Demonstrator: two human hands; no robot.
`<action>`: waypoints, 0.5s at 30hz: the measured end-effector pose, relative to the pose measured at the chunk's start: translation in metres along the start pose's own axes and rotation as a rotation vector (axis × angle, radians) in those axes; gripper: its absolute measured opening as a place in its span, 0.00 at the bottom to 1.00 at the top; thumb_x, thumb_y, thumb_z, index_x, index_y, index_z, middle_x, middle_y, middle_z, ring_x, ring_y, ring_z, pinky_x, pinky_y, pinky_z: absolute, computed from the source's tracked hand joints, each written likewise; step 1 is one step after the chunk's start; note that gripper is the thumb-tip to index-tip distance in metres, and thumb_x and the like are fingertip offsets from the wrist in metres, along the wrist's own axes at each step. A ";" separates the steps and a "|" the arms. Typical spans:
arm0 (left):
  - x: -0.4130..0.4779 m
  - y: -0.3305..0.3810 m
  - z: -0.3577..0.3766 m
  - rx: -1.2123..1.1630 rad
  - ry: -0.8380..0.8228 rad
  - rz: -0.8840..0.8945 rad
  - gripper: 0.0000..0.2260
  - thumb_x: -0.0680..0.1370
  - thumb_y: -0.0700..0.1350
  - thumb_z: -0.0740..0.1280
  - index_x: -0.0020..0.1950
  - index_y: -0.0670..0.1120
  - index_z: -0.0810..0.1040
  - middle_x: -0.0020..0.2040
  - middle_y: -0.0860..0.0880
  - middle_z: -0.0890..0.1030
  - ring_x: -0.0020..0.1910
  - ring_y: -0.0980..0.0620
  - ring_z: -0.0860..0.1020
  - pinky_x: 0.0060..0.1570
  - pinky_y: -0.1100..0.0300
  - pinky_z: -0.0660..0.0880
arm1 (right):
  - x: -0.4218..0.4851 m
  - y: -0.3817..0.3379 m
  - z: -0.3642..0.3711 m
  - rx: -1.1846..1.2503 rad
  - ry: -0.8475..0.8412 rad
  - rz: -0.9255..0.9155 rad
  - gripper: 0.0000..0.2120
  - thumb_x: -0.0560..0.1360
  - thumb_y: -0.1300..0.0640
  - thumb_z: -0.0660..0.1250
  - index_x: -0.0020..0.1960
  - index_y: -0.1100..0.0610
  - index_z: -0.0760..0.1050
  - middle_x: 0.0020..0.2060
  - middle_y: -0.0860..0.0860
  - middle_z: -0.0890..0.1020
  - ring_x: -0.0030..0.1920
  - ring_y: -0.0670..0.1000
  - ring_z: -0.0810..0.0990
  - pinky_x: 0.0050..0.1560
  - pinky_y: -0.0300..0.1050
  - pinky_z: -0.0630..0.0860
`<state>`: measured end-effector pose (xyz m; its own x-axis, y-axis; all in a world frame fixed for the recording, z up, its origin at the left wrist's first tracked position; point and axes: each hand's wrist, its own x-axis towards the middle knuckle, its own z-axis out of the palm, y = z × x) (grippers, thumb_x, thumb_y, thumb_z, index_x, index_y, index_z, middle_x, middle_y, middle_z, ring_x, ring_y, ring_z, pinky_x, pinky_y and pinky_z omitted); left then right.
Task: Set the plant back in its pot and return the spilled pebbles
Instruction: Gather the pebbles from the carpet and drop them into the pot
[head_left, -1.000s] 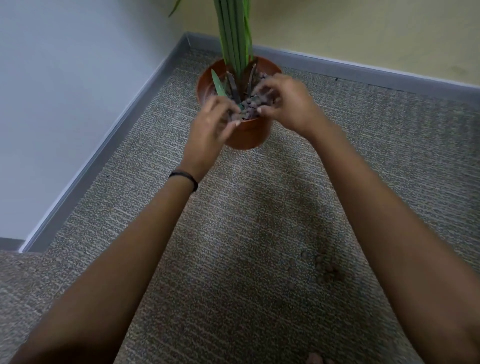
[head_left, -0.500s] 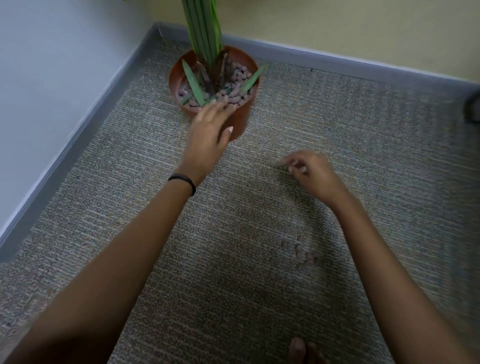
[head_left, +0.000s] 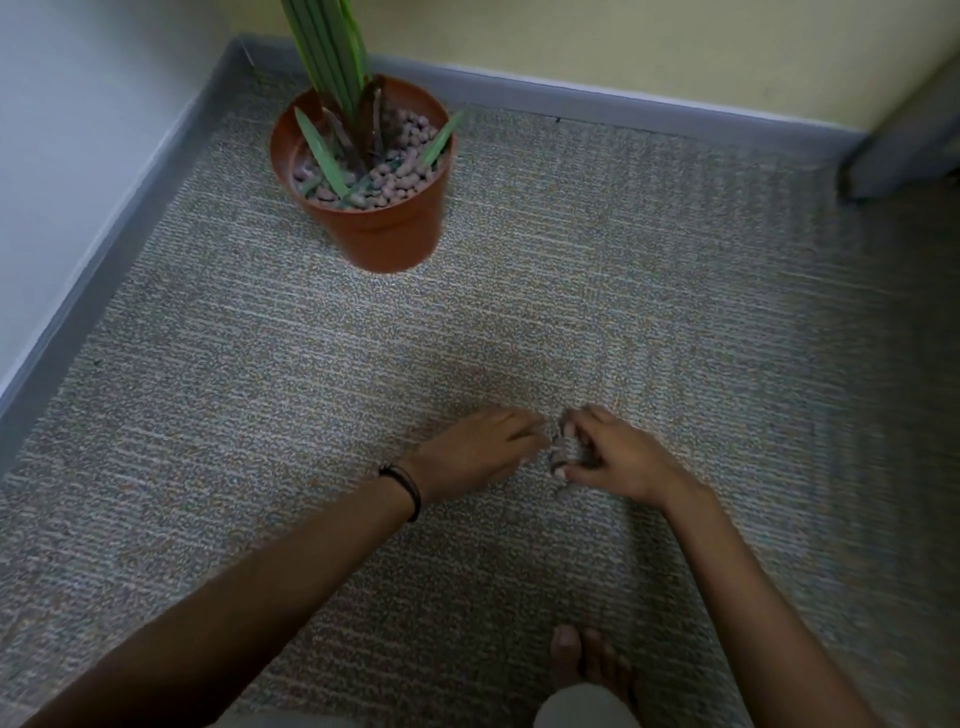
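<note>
The terracotta pot (head_left: 384, 234) stands upright on the carpet near the room corner. The green plant (head_left: 332, 57) rises from it, and brownish pebbles (head_left: 402, 174) fill its top. Both hands are low on the carpet, well in front of the pot. My right hand (head_left: 615, 457) is curled, its fingers and thumb closing around a small cluster of spilled pebbles (head_left: 558, 454). My left hand (head_left: 480, 452) lies flat with its fingers stretched toward the same cluster, almost touching the right fingertips; it holds nothing.
Grey baseboards (head_left: 119, 218) run along the left and far walls and meet behind the pot. A dark door frame (head_left: 904, 145) sits at the far right. My bare foot (head_left: 587, 660) rests on the carpet just below the hands.
Both hands have left the pot and come down to the carpet. The right hand moved first to the spilled pebbles; the left followed, and they now meet around the cluster.
</note>
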<state>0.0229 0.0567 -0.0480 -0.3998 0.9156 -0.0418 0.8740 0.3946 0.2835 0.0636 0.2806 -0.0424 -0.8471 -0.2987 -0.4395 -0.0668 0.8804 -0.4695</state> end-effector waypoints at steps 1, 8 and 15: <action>-0.002 0.005 0.002 -0.002 0.001 0.048 0.17 0.74 0.43 0.67 0.62 0.47 0.72 0.62 0.43 0.77 0.60 0.43 0.76 0.58 0.51 0.75 | -0.005 0.000 0.001 0.011 -0.010 -0.003 0.24 0.66 0.40 0.70 0.55 0.50 0.66 0.48 0.49 0.70 0.47 0.51 0.73 0.48 0.53 0.75; -0.019 0.051 0.034 0.089 -0.053 0.508 0.15 0.80 0.49 0.57 0.64 0.49 0.73 0.64 0.48 0.75 0.65 0.47 0.70 0.64 0.50 0.66 | -0.023 0.002 0.015 -0.017 -0.037 -0.033 0.39 0.63 0.44 0.74 0.67 0.47 0.57 0.57 0.49 0.66 0.54 0.51 0.71 0.52 0.51 0.75; -0.035 0.018 0.044 0.285 -0.094 0.425 0.18 0.79 0.50 0.54 0.68 0.56 0.70 0.70 0.54 0.72 0.69 0.47 0.69 0.69 0.45 0.64 | -0.021 -0.006 0.028 0.100 0.088 -0.083 0.30 0.67 0.55 0.73 0.64 0.46 0.63 0.54 0.46 0.65 0.53 0.48 0.72 0.52 0.44 0.75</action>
<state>0.0646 0.0356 -0.0832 0.0214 0.9974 -0.0693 0.9996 -0.0199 0.0225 0.0965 0.2714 -0.0521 -0.8842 -0.3314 -0.3293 -0.0893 0.8117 -0.5772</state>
